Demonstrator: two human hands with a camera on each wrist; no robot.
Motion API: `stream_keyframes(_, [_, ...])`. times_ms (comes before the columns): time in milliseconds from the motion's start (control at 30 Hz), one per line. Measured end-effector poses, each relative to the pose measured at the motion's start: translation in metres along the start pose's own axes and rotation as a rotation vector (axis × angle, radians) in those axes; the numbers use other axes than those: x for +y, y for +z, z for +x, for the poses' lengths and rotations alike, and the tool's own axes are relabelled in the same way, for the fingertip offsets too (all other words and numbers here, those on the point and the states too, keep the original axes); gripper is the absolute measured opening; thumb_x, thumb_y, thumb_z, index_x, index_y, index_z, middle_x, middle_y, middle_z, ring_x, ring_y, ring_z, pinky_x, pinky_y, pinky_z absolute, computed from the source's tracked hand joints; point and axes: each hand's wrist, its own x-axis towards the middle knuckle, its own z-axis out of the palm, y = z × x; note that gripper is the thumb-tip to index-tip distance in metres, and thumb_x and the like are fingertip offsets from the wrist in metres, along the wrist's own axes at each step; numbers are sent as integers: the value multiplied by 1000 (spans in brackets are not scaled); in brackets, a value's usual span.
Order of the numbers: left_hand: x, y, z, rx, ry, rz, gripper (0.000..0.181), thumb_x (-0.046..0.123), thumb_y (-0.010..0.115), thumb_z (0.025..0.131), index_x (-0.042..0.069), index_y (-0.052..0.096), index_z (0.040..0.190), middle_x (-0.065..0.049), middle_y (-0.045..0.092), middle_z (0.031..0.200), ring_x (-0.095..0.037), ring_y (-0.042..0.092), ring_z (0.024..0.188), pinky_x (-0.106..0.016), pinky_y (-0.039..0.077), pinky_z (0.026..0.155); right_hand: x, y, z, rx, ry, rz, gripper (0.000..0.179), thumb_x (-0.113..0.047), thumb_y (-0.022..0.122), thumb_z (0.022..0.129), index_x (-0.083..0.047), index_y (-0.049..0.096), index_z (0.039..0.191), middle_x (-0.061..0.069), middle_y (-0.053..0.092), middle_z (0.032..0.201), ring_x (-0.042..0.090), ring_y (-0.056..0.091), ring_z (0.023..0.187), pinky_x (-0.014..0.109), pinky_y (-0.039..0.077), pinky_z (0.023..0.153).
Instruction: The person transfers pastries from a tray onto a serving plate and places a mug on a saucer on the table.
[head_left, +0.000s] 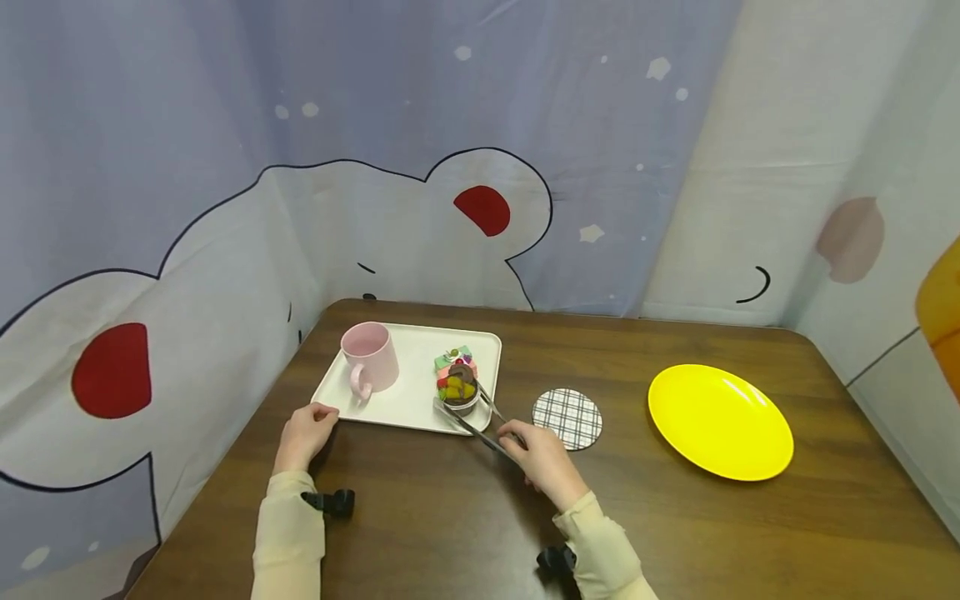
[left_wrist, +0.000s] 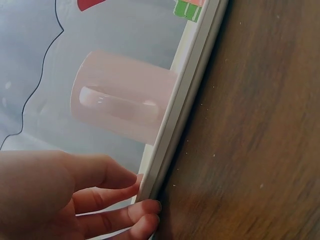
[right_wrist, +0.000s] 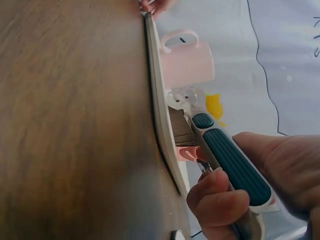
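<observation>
My left hand pinches the front left corner of a white rectangular tray, thumb above and fingers at the rim in the left wrist view. A pink mug stands upright on the tray's left side, its handle towards me. My right hand grips metal tongs with teal ribbed handle pads. The spread tips of the tongs lie on either side of a toy cupcake topped with brown and yellow, on the tray's right. Behind it sits a green and pink cake piece, partly hidden.
A round checked coaster lies on the wooden table, right of the tray. Farther right is a yellow oval plate. A printed curtain hangs behind the table's back edge and along its sides.
</observation>
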Motion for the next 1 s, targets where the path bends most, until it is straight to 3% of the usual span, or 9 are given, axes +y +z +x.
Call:
stream_keyframes(67, [0,1,0,-8,1,-8,36,20,49,95,-7,61,117,-28,61,117,-40,57,106,-52,42,95,3,2,0,-1,-18,-11,18,-18,57,96,-10,68,109,12,61,59,8,43,32,25,38,33])
stream_keyframes(133, [0,1,0,-15,3,-12,36,19,49,95,-6,61,117,-28,61,118,-41,56,108,-52,41,95,6,4,1,11,-54,-50,22,-22,59,95,-10,68,111,13,68,71,15,57,45,29,46,44])
stream_keyframes(267, [-1,2,1,-16,13,-11,36,19,48,94,-6,60,117,-28,60,119,-42,56,110,-53,41,96,9,6,0,9,-108,-101,51,-32,71,86,-13,56,131,12,70,88,20,63,71,34,48,65])
stream_keyframes(333, [0,2,1,-16,9,-15,36,19,48,94,-6,60,118,-29,60,120,-43,55,111,-53,41,96,9,6,1,13,-104,-110,68,-30,76,81,-15,46,141,9,66,80,17,57,68,33,44,64])
stream_keyframes(400, [0,3,1,-18,-2,-20,37,19,47,94,-6,59,119,-29,59,121,-43,55,111,-53,40,97,9,5,1,25,-102,-117,75,-25,78,79,-13,42,143,2,56,66,12,48,59,28,40,58])
stream_keyframes(533, [0,4,1,-23,-19,-28,37,20,46,95,-6,58,120,-29,57,123,-42,54,112,-53,40,97,8,4,1,67,-107,-129,70,-19,77,77,-9,46,139,-3,49,58,9,44,54,25,37,53])
stream_keyframes(767, [0,1,0,-19,-18,-40,38,20,46,95,-7,58,119,-30,57,122,-41,54,110,-52,40,97,9,0,1,110,-155,-158,66,-18,79,74,-14,53,135,0,58,62,8,45,54,24,37,53])
stream_keyframes(1000, [-1,2,0,11,-24,-48,42,26,48,94,-7,59,117,-29,59,120,-41,55,108,-52,40,96,8,-8,-1,110,-108,-139,61,-21,79,75,-15,58,132,-4,51,60,7,43,54,24,35,53])
